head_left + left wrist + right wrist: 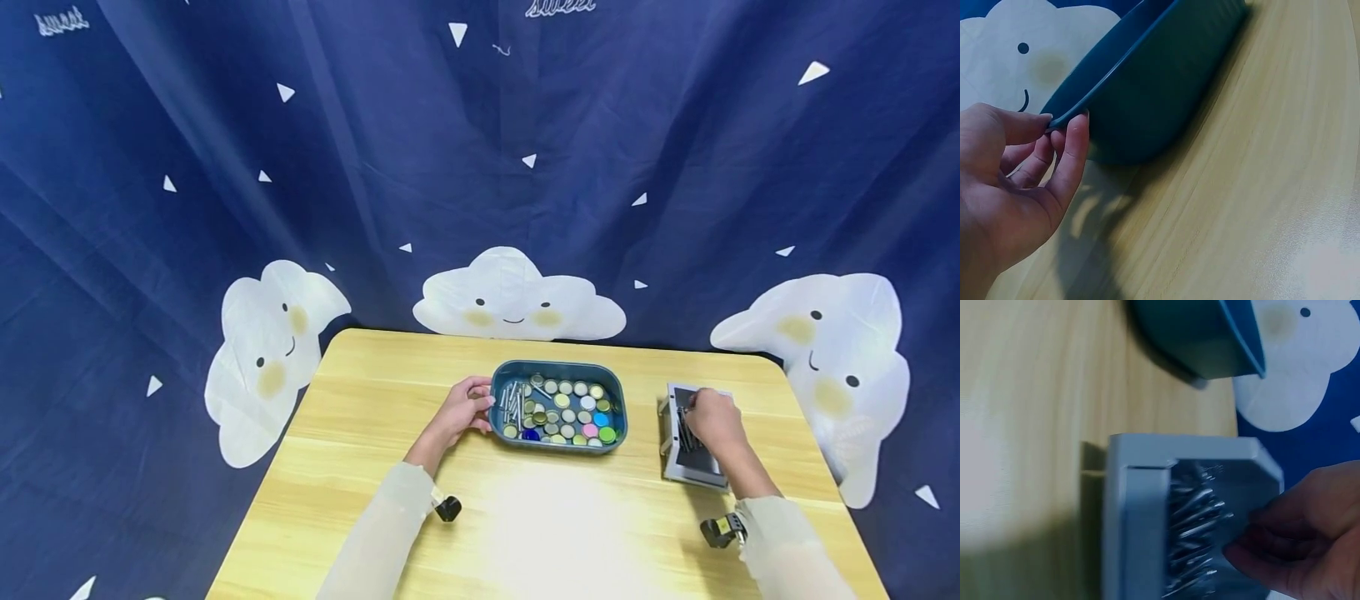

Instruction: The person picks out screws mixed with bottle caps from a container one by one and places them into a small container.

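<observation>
My left hand (463,408) pinches the left rim of a dark teal bin (1147,106) between thumb and fingers. In the head view, slim silver metal rods (513,404) lie at the bin's left end, with several round caps (570,417) in gold, silver, pink, blue and green beside them. My right hand (716,421) is over a grey open-topped box (1138,512) to the right. Slender shiny metal rods (1194,531) lie along one side of that box. The right thumb and finger are bent with tips apart just above its dark inside; I see nothing between them.
Both the bin and the box stand on a light wooden table (375,392). The grey box has small legs on its left side. A dark blue curtain (480,192) with white clouds hangs behind the table's back edge.
</observation>
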Demonstrator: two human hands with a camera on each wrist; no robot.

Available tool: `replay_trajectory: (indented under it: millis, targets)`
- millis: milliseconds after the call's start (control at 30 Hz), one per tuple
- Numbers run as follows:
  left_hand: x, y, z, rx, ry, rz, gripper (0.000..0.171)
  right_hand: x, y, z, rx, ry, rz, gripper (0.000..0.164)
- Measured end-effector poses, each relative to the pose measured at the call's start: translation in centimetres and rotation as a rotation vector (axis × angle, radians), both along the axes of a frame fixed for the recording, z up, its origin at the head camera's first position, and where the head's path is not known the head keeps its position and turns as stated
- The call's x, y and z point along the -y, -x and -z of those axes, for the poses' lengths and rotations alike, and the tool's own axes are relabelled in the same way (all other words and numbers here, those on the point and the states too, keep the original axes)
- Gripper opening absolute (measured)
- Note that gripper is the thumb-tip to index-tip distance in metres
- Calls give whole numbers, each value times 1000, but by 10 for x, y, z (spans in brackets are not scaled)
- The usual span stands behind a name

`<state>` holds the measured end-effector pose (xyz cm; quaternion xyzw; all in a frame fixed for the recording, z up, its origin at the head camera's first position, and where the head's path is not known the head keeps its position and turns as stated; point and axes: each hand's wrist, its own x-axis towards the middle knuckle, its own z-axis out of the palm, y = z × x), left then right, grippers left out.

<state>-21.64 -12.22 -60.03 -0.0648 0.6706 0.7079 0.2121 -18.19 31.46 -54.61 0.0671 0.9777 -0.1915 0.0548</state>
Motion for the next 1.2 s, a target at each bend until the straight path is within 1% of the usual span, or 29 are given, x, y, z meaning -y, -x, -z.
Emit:
replay_trajectory:
  millis: [133,233,333,500,600,700,867,1033,1200]
  targets:
    - [1,0,0,-7,-12,5,49,9,3,-13,-84,9,-7,16]
    - [2,0,0,-11,-14,9,50,17,5,-21,-124,0,-31,19]
    - [1,1,0,-11,-12,8,50,26,7,-28,-147,0,-56,22]
    - [-1,1,1,-12,-15,7,49,43,11,-36,-156,15,-82,25]
    - [-1,1,1,-14,-12,9,48,56,15,-40,-175,21,-108,24]
    - [0,0,1,-16,-10,8,47,71,19,-43,-186,46,-153,23]
    - [1,0,2,-13,-19,-1,48,98,27,-42,-167,104,-234,19]
    - [0,0,1,-11,-26,2,48,125,36,-34,-124,140,-266,22]
    - [1,0,1,-7,-18,-5,48,154,43,-24,-97,177,-297,20]
